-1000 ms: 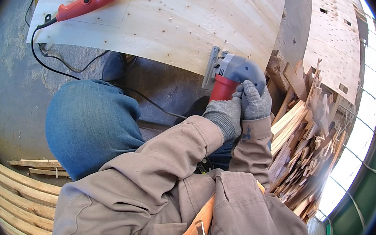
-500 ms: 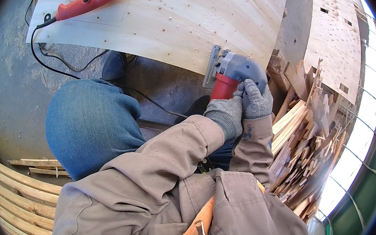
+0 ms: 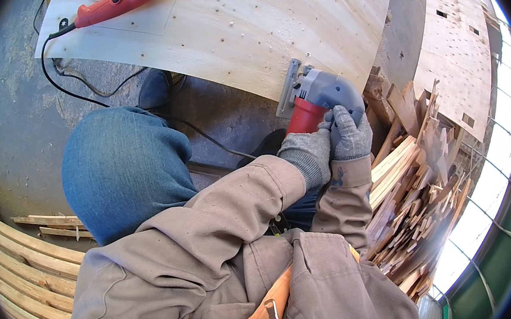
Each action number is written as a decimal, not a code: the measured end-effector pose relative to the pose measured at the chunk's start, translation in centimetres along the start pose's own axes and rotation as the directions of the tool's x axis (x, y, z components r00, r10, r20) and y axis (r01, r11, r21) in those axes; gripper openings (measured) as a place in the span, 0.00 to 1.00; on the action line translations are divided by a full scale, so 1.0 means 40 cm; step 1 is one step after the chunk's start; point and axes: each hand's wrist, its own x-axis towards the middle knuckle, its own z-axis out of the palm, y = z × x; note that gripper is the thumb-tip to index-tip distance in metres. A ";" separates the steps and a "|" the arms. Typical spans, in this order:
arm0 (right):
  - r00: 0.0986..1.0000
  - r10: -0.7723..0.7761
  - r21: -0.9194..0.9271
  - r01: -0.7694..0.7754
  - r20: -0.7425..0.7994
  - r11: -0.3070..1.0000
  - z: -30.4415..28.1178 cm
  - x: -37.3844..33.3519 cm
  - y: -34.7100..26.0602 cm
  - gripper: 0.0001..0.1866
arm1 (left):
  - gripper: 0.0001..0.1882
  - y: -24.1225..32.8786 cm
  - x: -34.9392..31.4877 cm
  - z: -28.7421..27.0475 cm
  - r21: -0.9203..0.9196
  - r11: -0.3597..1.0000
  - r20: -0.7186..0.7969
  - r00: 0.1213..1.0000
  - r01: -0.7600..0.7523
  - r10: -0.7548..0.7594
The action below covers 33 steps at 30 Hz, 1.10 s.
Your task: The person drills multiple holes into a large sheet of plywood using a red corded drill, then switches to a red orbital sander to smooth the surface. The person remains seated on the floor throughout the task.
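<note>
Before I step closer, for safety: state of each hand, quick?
Left hand: closed, holding the saw.
Right hand: curled against the saw; whether gripping cannot be told.

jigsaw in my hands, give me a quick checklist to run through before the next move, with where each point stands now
1. Both hands on the jigsaw: ok, left hand by its red section, right hand against its grey housing.
2. Base plate flat on the plywood sheet: not ok, it is turned up on edge.
3. Blade fitted and straight: cannot tell, none is clearly visible.
4. Other red power tool clear of the jigsaw: ok, it lies toward the sheet's far left.
5. Jigsaw unplugged: cannot tell, no plug is in view.
</note>
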 end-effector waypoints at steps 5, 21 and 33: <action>1.000 0.014 -0.020 -0.014 0.009 1.000 -0.013 0.009 0.005 0.16 | 0.36 0.006 -0.002 -0.012 -0.006 1.000 0.020 1.000 0.007 -0.007; 1.000 -0.006 0.024 0.006 0.020 1.000 -0.005 0.013 -0.001 0.18 | 0.35 0.006 0.006 0.000 -0.003 1.000 -0.022 0.999 0.024 -0.024; 1.000 0.010 -0.016 -0.009 0.018 1.000 -0.004 0.018 -0.007 0.17 | 0.39 0.006 0.018 -0.002 0.024 1.000 0.005 1.000 0.011 -0.011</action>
